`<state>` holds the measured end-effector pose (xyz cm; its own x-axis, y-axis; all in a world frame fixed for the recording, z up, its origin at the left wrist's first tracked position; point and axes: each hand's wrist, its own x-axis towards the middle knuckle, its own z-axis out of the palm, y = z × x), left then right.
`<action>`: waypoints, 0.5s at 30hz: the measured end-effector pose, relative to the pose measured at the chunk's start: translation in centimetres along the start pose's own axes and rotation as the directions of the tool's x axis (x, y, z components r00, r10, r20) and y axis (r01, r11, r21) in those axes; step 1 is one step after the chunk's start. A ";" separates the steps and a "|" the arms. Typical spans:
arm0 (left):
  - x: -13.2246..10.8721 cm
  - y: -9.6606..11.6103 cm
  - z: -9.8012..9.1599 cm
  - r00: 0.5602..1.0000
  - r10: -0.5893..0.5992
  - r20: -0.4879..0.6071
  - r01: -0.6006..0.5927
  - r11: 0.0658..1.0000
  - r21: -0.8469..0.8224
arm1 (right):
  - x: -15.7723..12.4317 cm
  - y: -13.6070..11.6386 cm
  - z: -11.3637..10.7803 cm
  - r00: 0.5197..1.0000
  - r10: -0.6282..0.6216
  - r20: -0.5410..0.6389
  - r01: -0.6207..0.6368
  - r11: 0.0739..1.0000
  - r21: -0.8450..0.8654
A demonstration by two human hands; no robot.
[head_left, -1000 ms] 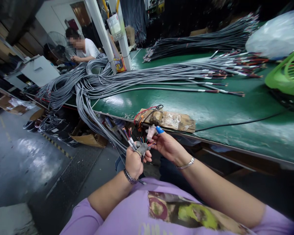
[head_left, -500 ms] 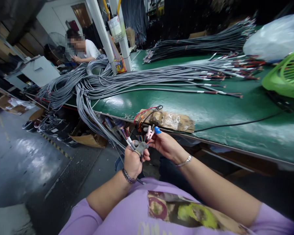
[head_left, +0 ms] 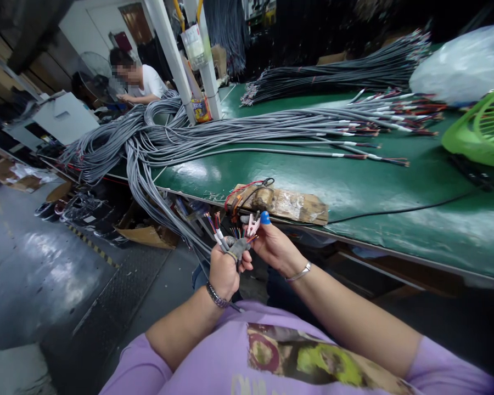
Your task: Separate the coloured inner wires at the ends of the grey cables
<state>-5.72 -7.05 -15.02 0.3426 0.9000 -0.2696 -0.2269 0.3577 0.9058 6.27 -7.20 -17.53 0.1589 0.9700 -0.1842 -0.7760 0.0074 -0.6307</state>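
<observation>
My left hand (head_left: 225, 270) is closed around the ends of several grey cables (head_left: 197, 240), with a white-banded end and thin coloured wires fanning out above the fist. A dark grey covering sits over its thumb. Close on the right, my right hand (head_left: 274, 247) is bent inward with a blue cover on the thumb tip. Between its thumb and fingers is a small pale pink clip-like piece (head_left: 252, 224), right beside the coloured wires (head_left: 239, 232). The fingertips are partly hidden, and whether they also touch the wires I cannot tell.
A worn wooden block (head_left: 290, 206) with red and black leads lies at the edge of the green table (head_left: 395, 208). Grey cable bundles (head_left: 239, 131) stretch across it. A green basket (head_left: 477, 131) and white plastic bag (head_left: 465, 60) are right; a co-worker (head_left: 148, 82) sits far left.
My right wrist has shifted a little left and turned, with its fingers staying near the wires. The left hand keeps its hold on the cables, almost still.
</observation>
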 end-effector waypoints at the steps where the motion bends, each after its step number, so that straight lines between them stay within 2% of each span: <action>1: 0.0 0.0 0.0 1.000 -0.002 -0.001 0.002 1.000 0.000 | 0.0 0.0 0.0 1.000 -0.005 -0.010 0.005 1.000 0.017; 8: -0.1 0.0 -0.1 1.000 0.010 0.001 -0.010 1.000 -0.017 | 0.1 0.1 0.3 0.997 -0.006 -0.078 0.013 0.996 0.084; 15: -0.2 -0.1 -0.1 1.000 0.017 0.002 -0.018 1.000 0.022 | 0.1 -0.1 0.4 0.997 -0.030 -0.070 0.034 0.998 0.051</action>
<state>-5.89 -7.27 -15.10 0.3399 0.9057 -0.2532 -0.2127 0.3363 0.9174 6.06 -7.00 -17.18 0.2249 0.9498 -0.2176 -0.8001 0.0525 -0.5976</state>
